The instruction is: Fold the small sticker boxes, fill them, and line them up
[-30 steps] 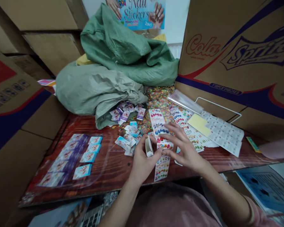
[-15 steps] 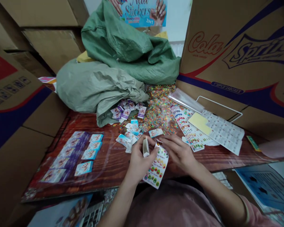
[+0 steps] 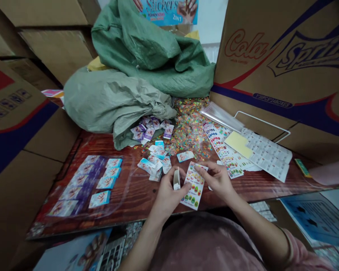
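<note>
Sticker sheet (image 3: 194, 194) pinched above a crowded desk (image 3: 142, 195)

Nearest, a pink top (image 3: 211, 241) fills the lower edge, and a blue print (image 3: 73, 252) below the desk is cut off. Over the desk's front, the right hand (image 3: 222, 182) has thumb and fingers clamped on the sheet's upper right edge. The left hand (image 3: 168, 190) has its fingers closed around a small white box (image 3: 176, 178), its inside hard to make out; its thumb laps the sheet's left edge, pressing or not I cannot tell. On red-brown wood, purple boxes (image 3: 80, 180) and blue boxes (image 3: 106, 183) lie in rows at left, with loose blue packs (image 3: 155, 163) heaped mid-desk. At right, a printed paper (image 3: 268, 150) partly covers other sheets (image 3: 222, 150). Beyond, bright little pieces (image 3: 189, 124) spread towards a grey bag (image 3: 110, 98), its folds hiding some purple packs (image 3: 149, 132). Behind slumps a green bag (image 3: 158, 49). Big cartons (image 3: 260, 81) flank both sides; the far sign (image 3: 165, 17) is cropped.
</note>
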The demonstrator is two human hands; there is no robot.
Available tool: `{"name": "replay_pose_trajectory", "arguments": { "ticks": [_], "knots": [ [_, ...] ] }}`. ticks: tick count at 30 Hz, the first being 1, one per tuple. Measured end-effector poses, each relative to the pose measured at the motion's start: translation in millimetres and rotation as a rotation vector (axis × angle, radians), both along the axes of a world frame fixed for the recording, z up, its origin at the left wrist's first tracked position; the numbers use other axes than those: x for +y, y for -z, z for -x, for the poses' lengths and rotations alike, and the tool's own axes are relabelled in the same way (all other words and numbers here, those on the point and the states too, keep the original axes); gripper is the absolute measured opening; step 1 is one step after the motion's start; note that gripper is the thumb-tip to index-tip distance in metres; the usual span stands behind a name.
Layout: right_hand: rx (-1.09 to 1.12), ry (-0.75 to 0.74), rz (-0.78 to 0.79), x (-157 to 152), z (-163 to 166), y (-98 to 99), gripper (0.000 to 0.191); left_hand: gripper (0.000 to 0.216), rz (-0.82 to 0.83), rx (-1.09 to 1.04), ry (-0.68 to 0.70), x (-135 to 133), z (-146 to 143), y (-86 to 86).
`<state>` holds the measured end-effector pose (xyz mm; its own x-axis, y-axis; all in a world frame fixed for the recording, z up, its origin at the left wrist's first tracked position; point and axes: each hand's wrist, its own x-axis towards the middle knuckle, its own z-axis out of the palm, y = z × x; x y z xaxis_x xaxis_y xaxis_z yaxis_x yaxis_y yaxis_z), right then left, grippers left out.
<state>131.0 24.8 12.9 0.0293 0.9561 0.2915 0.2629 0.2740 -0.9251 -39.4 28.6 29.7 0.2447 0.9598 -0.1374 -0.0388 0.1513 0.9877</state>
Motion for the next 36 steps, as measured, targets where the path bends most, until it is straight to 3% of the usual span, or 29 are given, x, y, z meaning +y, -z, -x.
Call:
{"name": "replay_pose_trajectory", "arguments": {
  "ticks": [4,6,9,13,16,26,29,32,36],
  "knots": [
    [-0.289,-0.133,-0.196,-8,-7,-0.4,0.025,0.023,-0.029,-0.056,-0.13,3,-3,1.5],
    [-0.355,-0.229,-0.197,-13,-5,-3.4,0.035,0.024,-0.042,-0.064,-0.154,6,-2,-0.4],
    [-0.326,-0.242,-0.161,-19,1,-6.1,0.048,0.026,-0.02,-0.098,-0.168,9,0,-4.8],
    [-0.225,-0.163,-0.13,-16,8,-3.9,0.026,0.029,0.054,-0.077,-0.116,6,1,-7.2],
    [-0.199,-0.105,-0.075,-12,7,-0.7,0.021,0.029,0.093,-0.005,-0.094,3,-1,-3.4],
    [-0.552,-0.246,-0.315,-19,3,5.4,0.037,0.035,0.348,-0.3,-0.396,11,-4,11.2],
    [-0.632,-0.205,-0.41,-21,7,10.2,0.048,0.034,0.468,-0.358,-0.363,13,-1,8.6],
    [-0.626,-0.141,-0.461,-20,11,17.5,0.044,0.033,0.471,-0.352,-0.314,14,0,2.9],
    [-0.366,-0.061,-0.281,-15,11,17.6,0.026,0.033,0.351,-0.171,-0.18,12,0,3.1]
  ]
}}
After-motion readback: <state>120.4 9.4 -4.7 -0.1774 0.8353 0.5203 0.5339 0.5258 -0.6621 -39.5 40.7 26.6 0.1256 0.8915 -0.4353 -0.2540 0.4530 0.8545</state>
